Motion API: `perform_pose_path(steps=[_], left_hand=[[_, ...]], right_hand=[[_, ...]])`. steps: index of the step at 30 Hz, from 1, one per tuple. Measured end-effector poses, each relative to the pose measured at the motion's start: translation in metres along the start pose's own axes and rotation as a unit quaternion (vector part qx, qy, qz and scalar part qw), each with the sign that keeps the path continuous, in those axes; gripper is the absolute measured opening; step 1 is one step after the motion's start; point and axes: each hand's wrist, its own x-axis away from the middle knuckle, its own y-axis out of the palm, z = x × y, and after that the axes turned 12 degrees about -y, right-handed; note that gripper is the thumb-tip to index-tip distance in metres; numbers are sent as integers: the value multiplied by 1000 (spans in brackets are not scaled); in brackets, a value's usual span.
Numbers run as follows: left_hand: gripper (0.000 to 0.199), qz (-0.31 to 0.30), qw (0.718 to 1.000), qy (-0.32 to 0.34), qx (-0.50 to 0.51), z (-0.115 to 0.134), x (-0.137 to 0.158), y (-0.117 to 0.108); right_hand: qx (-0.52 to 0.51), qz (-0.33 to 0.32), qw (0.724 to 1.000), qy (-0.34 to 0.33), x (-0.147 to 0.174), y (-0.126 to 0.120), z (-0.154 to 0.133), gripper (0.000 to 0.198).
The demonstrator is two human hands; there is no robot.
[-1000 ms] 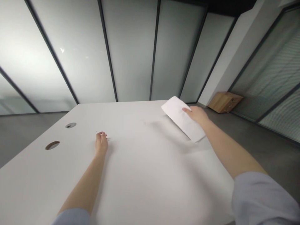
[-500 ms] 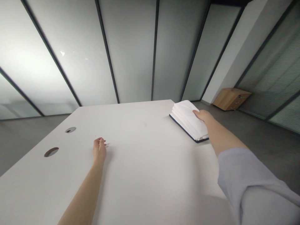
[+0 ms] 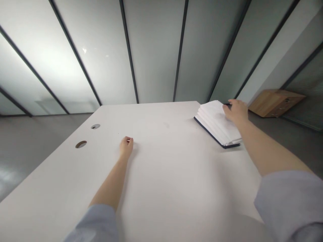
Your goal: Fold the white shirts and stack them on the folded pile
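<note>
A thick stack of white sheets [image 3: 217, 122], perhaps paper or folded cloth, lies at the table's far right on a thin dark navy base [image 3: 213, 135]. My right hand [image 3: 237, 111] is at the far right side of this stack, its thumb beside the top sheets. A short dark strip shows between the thumb and fingers; what it belongs to is unclear. Left of the table's middle, my left hand [image 3: 126, 146] is at or just above the white surface with loosely curled fingers. Thumb and fingertips come together there, and nothing shows in them.
The white table [image 3: 166, 168] has two round cable holes, a nearer one [image 3: 81, 144] and a farther one [image 3: 95, 126], on its left. Behind the table runs a frosted glass partition [image 3: 153, 50] with dark frames. A wooden cabinet [image 3: 275, 102] stands on the floor at right.
The view has shifted, so the table sits further right. My right hand has slid from the top of the stack to its far right side. My left hand's fingers have curled in more.
</note>
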Motion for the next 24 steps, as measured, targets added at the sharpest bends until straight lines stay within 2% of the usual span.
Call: perform_pose_path(steps=[3, 6, 8, 11, 14, 17, 24], left_hand=[[16, 6, 996, 71, -49, 6, 5, 2], [19, 19, 985, 143, -93, 13, 14, 5], [23, 17, 977, 173, -124, 17, 20, 6], [28, -11, 967, 194, -167, 22, 25, 7], [31, -34, 958, 205, -197, 24, 26, 7], [34, -40, 952, 211, -217, 23, 25, 8], [49, -77, 927, 237, -280, 22, 28, 14]], right_hand=[[-30, 81, 995, -44, 6, 3, -27, 41], [-74, 108, 986, -100, 27, 21, -70, 36], [-100, 85, 982, -139, 50, 40, -106, 36], [-117, 3, 975, -187, 94, 70, -159, 41], [-123, -48, 969, -211, 131, 93, -193, 39], [-129, -87, 965, -213, 148, 103, -202, 37], [-93, -169, 962, -195, 146, 107, -188, 51]])
